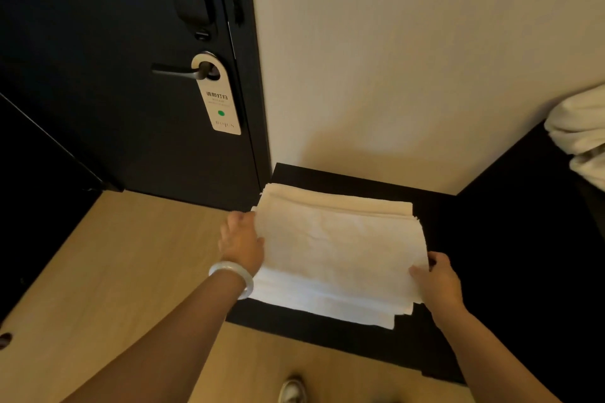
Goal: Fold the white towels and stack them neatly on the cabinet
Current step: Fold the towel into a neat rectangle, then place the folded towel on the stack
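1. A stack of folded white towels (337,249) lies flat on the dark cabinet (327,337), near its left end and close to the wall (409,59).
2. The left hand (242,239) rests against the left edge of the stack. Its fingers are bent and held together, their tips hidden by the cloth, so it cannot be told whether they pinch it. A pale bracelet (234,275) circles the wrist.
3. The right hand (437,281) holds the near right corner of the stack, thumb on top and fingers curled round the edge.
4. More white cloth (582,127) lies bunched at the far right of the view.
5. To the left stands a dark door (98,75); a white door hanger (219,98) with a green dot hangs on its handle (176,71).
6. Below is a wooden floor (114,255), with a shoe (291,391) at the bottom edge.
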`<state>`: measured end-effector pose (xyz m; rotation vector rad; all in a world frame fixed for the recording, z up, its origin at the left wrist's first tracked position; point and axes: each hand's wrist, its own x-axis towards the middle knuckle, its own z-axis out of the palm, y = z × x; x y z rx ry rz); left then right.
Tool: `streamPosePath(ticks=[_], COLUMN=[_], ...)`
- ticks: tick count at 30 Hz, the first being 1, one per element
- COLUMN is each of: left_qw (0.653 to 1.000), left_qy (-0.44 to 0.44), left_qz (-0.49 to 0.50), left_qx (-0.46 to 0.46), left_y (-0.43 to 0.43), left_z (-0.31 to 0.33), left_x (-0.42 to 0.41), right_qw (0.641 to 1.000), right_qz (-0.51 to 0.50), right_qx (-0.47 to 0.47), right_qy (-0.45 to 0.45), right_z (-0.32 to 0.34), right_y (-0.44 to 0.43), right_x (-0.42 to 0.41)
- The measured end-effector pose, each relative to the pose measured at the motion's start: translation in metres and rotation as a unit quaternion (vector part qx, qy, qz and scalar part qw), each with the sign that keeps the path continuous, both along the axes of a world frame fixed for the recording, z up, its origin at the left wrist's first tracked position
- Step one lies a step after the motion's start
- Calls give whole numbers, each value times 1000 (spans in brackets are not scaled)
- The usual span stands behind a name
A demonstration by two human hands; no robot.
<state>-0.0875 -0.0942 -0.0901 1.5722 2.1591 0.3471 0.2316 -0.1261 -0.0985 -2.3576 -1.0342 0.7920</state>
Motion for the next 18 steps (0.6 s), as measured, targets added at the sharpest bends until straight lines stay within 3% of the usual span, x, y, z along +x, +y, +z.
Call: streamPosePath(ticks=[2,4,6,8,11,18], left_qw=[984,958,941,936,928,925], left_qy=[124,149,141,144,160,175], left_qz=[-119,-242,-308,-312,-308,-304], left_qx=[47,36,-14,-72,-135,-142], left_y=[-6,-6,-2,1,-1,0], left_z=[-3,-10,-21,-35,-54,-55], left_x=[16,32,44,46,39,42], right_qw=[972,923,894,877,864,863], right_qz=[108,234,345,395,417,430], right_qx=[12,45,15,-57,-117,-128], right_qy=[-210,-303,-284,-267,-257,-230], right_z=[4,6,-1,-17,-38,-34], right_y=[0,4,10,12,7,13], right_x=[-9,-25,-42,-49,-45,-39])
